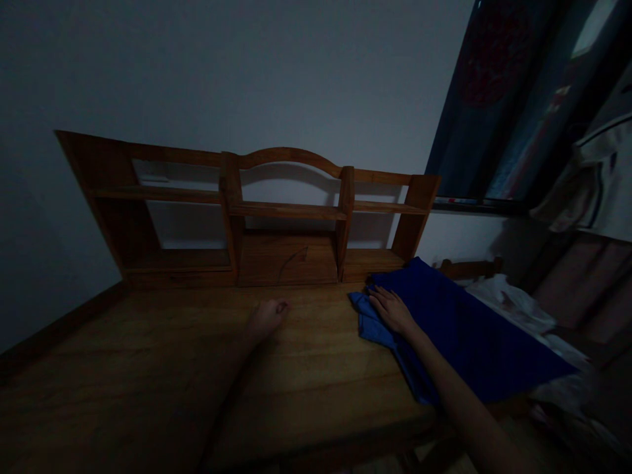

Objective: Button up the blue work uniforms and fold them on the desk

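A dark blue cloth (464, 329) lies over the right side of the wooden desk (316, 368) and hangs past its edge. At its left end is a lighter blue folded part (376, 324). My right hand (392, 309) rests flat on the cloth with its fingers stretched out. Left of the cloth, apart from it, my left hand (269, 317) is curled closed above the desk; whether anything is inside the fingers is too dark to tell.
A wooden shelf unit (289, 210) stands along the back of the desk against the wall. White plastic bags (513, 303) and a chair back (471, 268) are beyond the cloth at right. Light clothing (609, 178) hangs near the window at far right.
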Demonstrator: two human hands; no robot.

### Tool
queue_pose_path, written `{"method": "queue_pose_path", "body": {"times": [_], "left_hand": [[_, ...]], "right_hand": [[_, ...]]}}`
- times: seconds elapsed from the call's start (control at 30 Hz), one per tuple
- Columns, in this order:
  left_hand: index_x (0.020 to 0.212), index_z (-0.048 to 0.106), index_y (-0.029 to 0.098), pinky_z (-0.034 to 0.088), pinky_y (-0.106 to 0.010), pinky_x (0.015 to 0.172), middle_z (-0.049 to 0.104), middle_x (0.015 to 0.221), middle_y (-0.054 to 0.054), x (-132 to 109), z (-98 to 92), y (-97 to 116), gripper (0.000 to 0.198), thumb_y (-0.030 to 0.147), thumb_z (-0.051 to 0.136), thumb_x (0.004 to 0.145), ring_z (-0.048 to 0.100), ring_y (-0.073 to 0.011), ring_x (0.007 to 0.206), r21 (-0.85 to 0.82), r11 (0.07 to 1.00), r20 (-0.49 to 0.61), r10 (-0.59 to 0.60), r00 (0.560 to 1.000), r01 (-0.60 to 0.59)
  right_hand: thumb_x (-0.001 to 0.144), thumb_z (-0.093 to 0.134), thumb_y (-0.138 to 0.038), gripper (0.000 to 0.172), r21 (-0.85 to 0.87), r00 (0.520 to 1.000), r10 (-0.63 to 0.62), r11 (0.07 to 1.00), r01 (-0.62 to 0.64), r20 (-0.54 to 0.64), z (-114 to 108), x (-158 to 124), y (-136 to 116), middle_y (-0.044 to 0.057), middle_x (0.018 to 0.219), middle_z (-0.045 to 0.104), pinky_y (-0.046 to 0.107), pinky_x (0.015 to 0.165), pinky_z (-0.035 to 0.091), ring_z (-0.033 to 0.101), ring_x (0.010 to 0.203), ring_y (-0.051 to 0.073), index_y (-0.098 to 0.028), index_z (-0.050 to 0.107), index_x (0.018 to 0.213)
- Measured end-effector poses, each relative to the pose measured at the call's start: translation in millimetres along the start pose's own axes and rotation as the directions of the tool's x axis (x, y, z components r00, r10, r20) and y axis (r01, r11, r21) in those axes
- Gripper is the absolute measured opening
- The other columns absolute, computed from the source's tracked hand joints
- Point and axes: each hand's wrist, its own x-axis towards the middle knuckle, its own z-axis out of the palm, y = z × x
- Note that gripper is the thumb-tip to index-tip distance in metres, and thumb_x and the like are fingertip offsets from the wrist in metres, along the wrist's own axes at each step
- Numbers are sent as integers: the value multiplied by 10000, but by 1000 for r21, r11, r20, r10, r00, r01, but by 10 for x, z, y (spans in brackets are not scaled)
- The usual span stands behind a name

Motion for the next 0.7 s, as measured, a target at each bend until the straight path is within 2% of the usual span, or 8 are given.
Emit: {"method": "queue_pose_path", "body": {"times": [0.17, 0.37, 0.53, 0.63, 0.7], "left_hand": [[979, 669, 231, 393, -216, 641, 669, 784, -38, -35, -55, 75, 285, 377, 458, 856, 609, -161, 738, 7, 999, -4, -49, 999, 49], [954, 678, 233, 396, -222, 643, 674, 777, -37, -92, -109, 148, 261, 355, 473, 847, 615, -169, 750, 18, 999, -23, -47, 999, 47], [923, 673, 218, 383, -219, 616, 663, 736, -36, -43, -114, 160, 240, 346, 488, 839, 606, -162, 708, 7, 998, -18, -57, 998, 57], [854, 661, 200, 368, -216, 591, 647, 706, -24, -98, -286, 373, 256, 395, 497, 834, 586, -147, 665, 5, 997, -127, -77, 989, 78], [803, 641, 189, 375, -219, 589, 633, 694, -15, -294, -475, 611, 333, 474, 473, 838, 571, -138, 648, -37, 997, -254, -79, 964, 72]], "right_hand": [[943, 163, -515, 552, -7, 1000, -7, 1000, 7, 4, -10, 3, -10, 69, 1399, 413, 426, 1096, 182, 311, 1327, 186, -245, 454, 1327], [946, 168, -504, 539, -8, 1000, -5, 1000, 5, 0, -20, -4, -17, 62, 1398, 416, 427, 1099, 176, 315, 1325, 183, -250, 448, 1330], [944, 188, -506, 538, 11, 1000, -4, 1000, 4, -15, -5, 4, 12, 60, 1378, 443, 416, 1096, 197, 344, 1308, 188, -236, 489, 1300], [950, 173, -485, 543, 63, 997, 32, 998, -28, -66, -13, 15, 18, 55, 1334, 495, 373, 1084, 239, 416, 1258, 180, -224, 552, 1238], [954, 164, -472, 550, 104, 992, 65, 993, -54, -108, -24, 18, 10, 59, 1287, 540, 339, 1067, 274, 466, 1213, 175, -209, 570, 1216]]}}
